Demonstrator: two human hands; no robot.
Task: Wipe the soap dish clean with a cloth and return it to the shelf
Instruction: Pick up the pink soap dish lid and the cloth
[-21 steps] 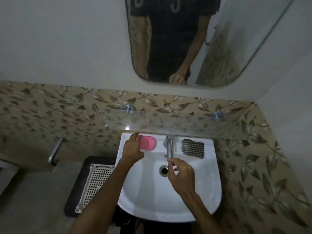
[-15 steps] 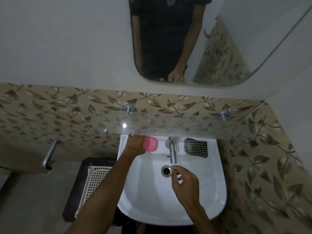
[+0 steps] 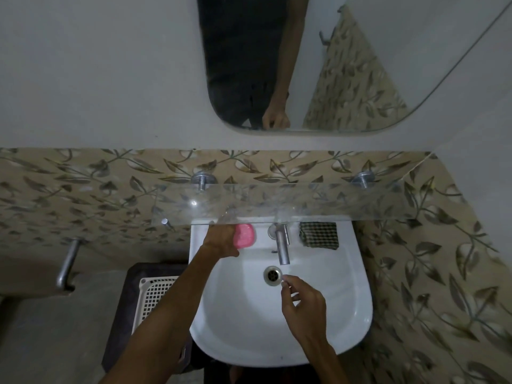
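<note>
Head view: the pink soap dish (image 3: 245, 235) lies on the back rim of the white sink (image 3: 343, 322), at its back left corner, just under the front edge of the glass shelf (image 3: 332, 202). Its long axis runs roughly from front to back of the rim, leaning a little to the right at the far end. The left hand (image 3: 221, 239) is on it from the left side: the back of the hand faces the camera and the fingers reach under the shelf edge, so they are mostly hidden. The hand touches the dish's left edge and looks to be closing on it, but whether the fingers pinch it or only rest against it I cannot tell.

The right hand (image 3: 303, 306) hangs over the bowl, well apart from the dish, near the drain (image 3: 273, 275). Its fingers (image 3: 285, 281) are loosely curled and hold nothing; the tip of the forefinger is just beside the drain's right rim.

The checked cloth (image 3: 319, 235) lies folded at the back right corner of the rim, on the far side of the tap (image 3: 282, 245) from the dish. It lies ahead and slightly right of the right hand, with only the tap's spout near that line.

So the hands are well divided, in my judgement: the left is the nearer to the dish and should lift it out toward the front, clear of the shelf edge; the right is the nearer to the cloth. The shelf overhangs the dish, so a straight upward lift risks knocking the glass.
</note>
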